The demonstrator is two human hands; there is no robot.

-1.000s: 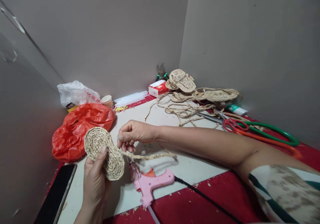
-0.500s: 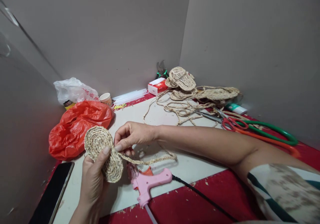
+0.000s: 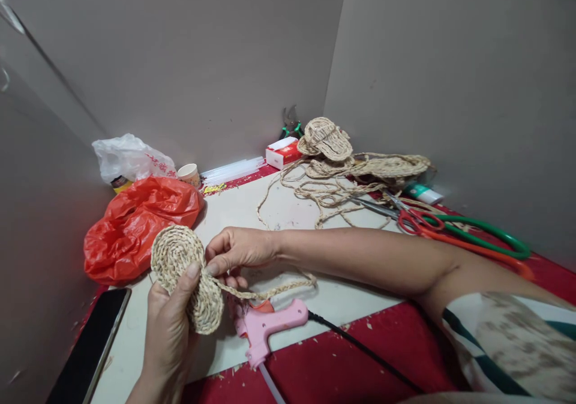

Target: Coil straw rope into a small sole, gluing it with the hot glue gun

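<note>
My left hand (image 3: 168, 323) grips a coiled straw sole (image 3: 177, 254), shaped like a figure eight, with the thumb pressed on its narrow waist. At that same waist, the thumb and fingers of my right hand (image 3: 229, 257) pinch the braided straw cord (image 3: 265, 295) where it meets the coil's edge. The cord trails right from there and passes under my right forearm. Below it lies a pink glue gun (image 3: 274, 326) with a glue stick out of its back end; its nozzle is partly hidden behind my right hand's fingers and the cord.
A red plastic bag (image 3: 141, 227) and a black phone (image 3: 92, 344) lie at left. Glue sticks (image 3: 234, 171), a paper cup (image 3: 189, 174) and a small red box (image 3: 283, 152) line the back. Tangled cord (image 3: 333, 191), large scissors (image 3: 481, 233) and red-handled scissors (image 3: 420, 219) lie at right.
Both hands keep their hold on the straw piece and cord. The sole has tilted very slightly, and the whole view has shifted a little.
</note>
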